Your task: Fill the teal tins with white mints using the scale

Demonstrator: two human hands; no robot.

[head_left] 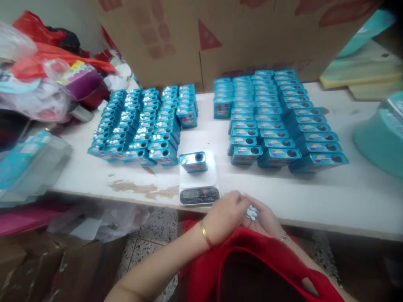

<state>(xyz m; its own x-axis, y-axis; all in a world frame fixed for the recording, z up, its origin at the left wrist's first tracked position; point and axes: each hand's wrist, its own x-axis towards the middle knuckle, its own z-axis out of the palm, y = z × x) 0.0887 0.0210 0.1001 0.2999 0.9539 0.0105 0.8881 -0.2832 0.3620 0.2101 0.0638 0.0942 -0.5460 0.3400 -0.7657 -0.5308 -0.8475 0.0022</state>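
Note:
My right hand (265, 221) is cupped, palm up, at the table's front edge with a little heap of small white tablets (251, 212) in it. Over that palm bends my left hand (229, 210), its fingers curled down at the tablets; their tips are mostly hidden. Just beyond the left hand lies a white kitchen scale (199, 179) with a dark display strip. One small blue tin (193, 162) stands on its plate, with a dark round opening in the top and something white at the top's left end.
Rows of blue tins (135, 126) with white tablets on many tops fill the left side. More blue tins (273, 121) stand in rows to the right. Behind rises a large cardboard box (201, 42). A turquoise tub (382, 134) is far right; plastic bags (40, 84) pile up left.

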